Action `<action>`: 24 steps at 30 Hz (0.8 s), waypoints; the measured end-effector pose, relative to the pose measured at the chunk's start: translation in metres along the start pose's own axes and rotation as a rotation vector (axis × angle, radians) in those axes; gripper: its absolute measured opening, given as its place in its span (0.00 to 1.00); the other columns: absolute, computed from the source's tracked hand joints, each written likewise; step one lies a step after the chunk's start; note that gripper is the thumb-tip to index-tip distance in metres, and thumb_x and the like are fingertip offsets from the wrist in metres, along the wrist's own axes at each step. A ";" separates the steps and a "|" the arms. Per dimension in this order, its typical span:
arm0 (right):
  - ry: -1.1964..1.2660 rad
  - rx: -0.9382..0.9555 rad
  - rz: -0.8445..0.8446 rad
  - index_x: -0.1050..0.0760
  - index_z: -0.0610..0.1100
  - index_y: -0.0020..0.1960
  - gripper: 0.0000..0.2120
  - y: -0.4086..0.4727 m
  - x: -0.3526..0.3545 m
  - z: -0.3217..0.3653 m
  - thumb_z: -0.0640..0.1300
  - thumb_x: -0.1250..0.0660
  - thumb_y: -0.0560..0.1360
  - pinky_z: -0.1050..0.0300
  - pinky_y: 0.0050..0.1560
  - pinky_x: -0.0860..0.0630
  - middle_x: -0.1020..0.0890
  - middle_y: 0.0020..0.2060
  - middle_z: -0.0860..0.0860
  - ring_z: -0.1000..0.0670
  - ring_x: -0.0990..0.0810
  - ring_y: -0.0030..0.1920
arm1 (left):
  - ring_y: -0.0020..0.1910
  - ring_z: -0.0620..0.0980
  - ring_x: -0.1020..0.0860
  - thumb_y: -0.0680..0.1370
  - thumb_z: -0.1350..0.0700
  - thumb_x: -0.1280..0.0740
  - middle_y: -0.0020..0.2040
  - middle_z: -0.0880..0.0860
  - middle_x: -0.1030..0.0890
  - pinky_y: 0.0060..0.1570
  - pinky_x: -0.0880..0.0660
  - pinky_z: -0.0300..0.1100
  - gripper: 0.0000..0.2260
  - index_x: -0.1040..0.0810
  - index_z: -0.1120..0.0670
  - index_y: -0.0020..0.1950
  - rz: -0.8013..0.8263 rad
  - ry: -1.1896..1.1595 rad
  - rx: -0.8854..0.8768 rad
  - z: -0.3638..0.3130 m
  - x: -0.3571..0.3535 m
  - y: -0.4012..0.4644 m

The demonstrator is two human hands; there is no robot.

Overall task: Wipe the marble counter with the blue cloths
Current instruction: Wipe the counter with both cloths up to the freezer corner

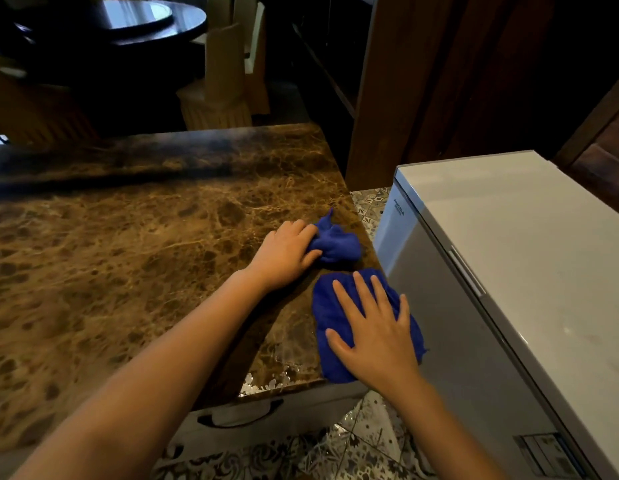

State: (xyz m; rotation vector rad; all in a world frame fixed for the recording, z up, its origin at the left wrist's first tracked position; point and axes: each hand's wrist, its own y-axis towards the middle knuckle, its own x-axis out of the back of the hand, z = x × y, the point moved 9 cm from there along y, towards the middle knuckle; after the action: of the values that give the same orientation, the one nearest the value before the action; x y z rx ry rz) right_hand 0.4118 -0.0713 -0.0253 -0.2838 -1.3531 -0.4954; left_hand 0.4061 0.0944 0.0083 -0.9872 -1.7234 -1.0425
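Two hands, two blue cloths, at the tabletop (128, 254) corner beside the freezer (508, 271).
The left hand (287, 254) clenches a bunched cloth (335, 244) farther along that edge; the right hand (377, 330) lies flat, fingers spread, on the spread cloth (327, 306) overhanging it. Soft, light, easily bunched: best pressed under the palm.

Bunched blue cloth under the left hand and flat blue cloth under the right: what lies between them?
Only a narrow strip of bare brown marble counter separates the bunched blue cloth from the flat blue cloth, seen in the head view.
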 end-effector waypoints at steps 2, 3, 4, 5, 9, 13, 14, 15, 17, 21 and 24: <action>-0.010 -0.005 0.039 0.58 0.57 0.74 0.34 0.002 0.001 -0.001 0.66 0.59 0.70 0.35 0.66 0.64 0.60 0.73 0.51 0.48 0.65 0.71 | 0.54 0.54 0.27 0.77 0.50 0.38 0.54 0.55 0.24 0.53 0.30 0.50 0.12 0.28 0.54 0.58 -0.085 -0.127 0.099 0.021 0.026 -0.016; -0.005 0.007 0.033 0.57 0.58 0.74 0.34 0.002 0.004 0.003 0.66 0.60 0.70 0.34 0.66 0.65 0.60 0.73 0.52 0.48 0.66 0.71 | 0.53 0.54 0.27 0.76 0.51 0.38 0.53 0.55 0.24 0.52 0.31 0.50 0.12 0.28 0.54 0.57 -0.126 -0.154 0.138 0.033 0.041 -0.028; 0.011 0.029 0.008 0.54 0.57 0.74 0.33 0.003 0.009 0.009 0.65 0.60 0.71 0.34 0.65 0.65 0.58 0.74 0.51 0.48 0.64 0.72 | 0.52 0.55 0.27 0.76 0.50 0.39 0.52 0.56 0.23 0.51 0.31 0.49 0.12 0.27 0.54 0.56 -0.162 -0.152 0.168 0.046 0.057 -0.041; 0.023 0.064 -0.020 0.50 0.56 0.74 0.31 0.004 0.013 0.018 0.64 0.58 0.72 0.34 0.65 0.64 0.53 0.75 0.50 0.47 0.61 0.72 | 0.51 0.56 0.26 0.75 0.48 0.40 0.51 0.57 0.23 0.50 0.31 0.50 0.15 0.27 0.55 0.56 -0.191 -0.130 0.189 0.057 0.074 -0.055; -0.012 0.199 -0.047 0.40 0.52 0.72 0.28 0.009 0.010 0.057 0.60 0.52 0.74 0.32 0.65 0.59 0.41 0.74 0.46 0.46 0.50 0.73 | 0.50 0.61 0.27 0.73 0.43 0.46 0.51 0.62 0.23 0.50 0.31 0.54 0.23 0.28 0.59 0.57 -0.244 0.009 0.289 0.100 0.125 -0.125; -0.053 0.223 -0.028 0.39 0.51 0.71 0.28 0.015 0.001 0.071 0.59 0.55 0.74 0.33 0.66 0.56 0.41 0.74 0.46 0.46 0.49 0.73 | 0.52 0.62 0.27 0.73 0.42 0.47 0.53 0.61 0.23 0.49 0.30 0.55 0.24 0.27 0.57 0.58 -0.201 0.141 0.465 0.138 0.134 -0.200; -0.048 0.207 -0.016 0.40 0.52 0.72 0.29 0.017 -0.002 0.067 0.60 0.57 0.74 0.35 0.67 0.56 0.43 0.74 0.46 0.47 0.51 0.74 | 0.52 0.62 0.27 0.72 0.42 0.47 0.53 0.61 0.23 0.49 0.30 0.56 0.24 0.27 0.57 0.58 -0.178 0.160 0.513 0.146 0.129 -0.218; -0.038 0.190 0.001 0.42 0.52 0.72 0.30 0.018 -0.005 0.063 0.61 0.59 0.73 0.36 0.69 0.56 0.45 0.75 0.47 0.49 0.54 0.74 | 0.52 0.63 0.27 0.72 0.42 0.47 0.53 0.61 0.23 0.49 0.29 0.56 0.25 0.26 0.56 0.58 -0.156 0.173 0.555 0.153 0.123 -0.234; -0.037 0.181 0.015 0.41 0.52 0.72 0.33 0.019 -0.009 0.058 0.62 0.62 0.72 0.38 0.69 0.56 0.45 0.75 0.47 0.50 0.56 0.73 | 0.52 0.64 0.27 0.71 0.40 0.47 0.52 0.61 0.24 0.49 0.29 0.57 0.24 0.27 0.54 0.58 -0.132 0.185 0.616 0.160 0.111 -0.262; -0.088 0.187 -0.006 0.35 0.50 0.70 0.31 0.018 -0.011 0.062 0.61 0.59 0.73 0.37 0.69 0.52 0.37 0.72 0.46 0.47 0.49 0.73 | 0.56 0.60 0.29 0.71 0.36 0.48 0.55 0.57 0.26 0.52 0.33 0.57 0.25 0.27 0.49 0.58 -0.119 0.222 0.671 0.162 0.101 -0.289; -0.095 0.183 -0.021 0.33 0.49 0.69 0.30 0.017 -0.009 0.063 0.60 0.57 0.73 0.37 0.68 0.51 0.35 0.71 0.46 0.46 0.46 0.73 | 0.61 0.56 0.30 0.73 0.38 0.51 0.58 0.54 0.25 0.61 0.41 0.60 0.24 0.26 0.49 0.58 -0.145 0.259 0.651 0.165 0.104 -0.284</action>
State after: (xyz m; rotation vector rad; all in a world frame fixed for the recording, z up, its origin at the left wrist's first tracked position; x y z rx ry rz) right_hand 0.3651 -0.0252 -0.0193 -0.1441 -1.4843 -0.3767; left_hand 0.0703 0.1704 -0.0063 -0.3049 -1.7559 -0.5877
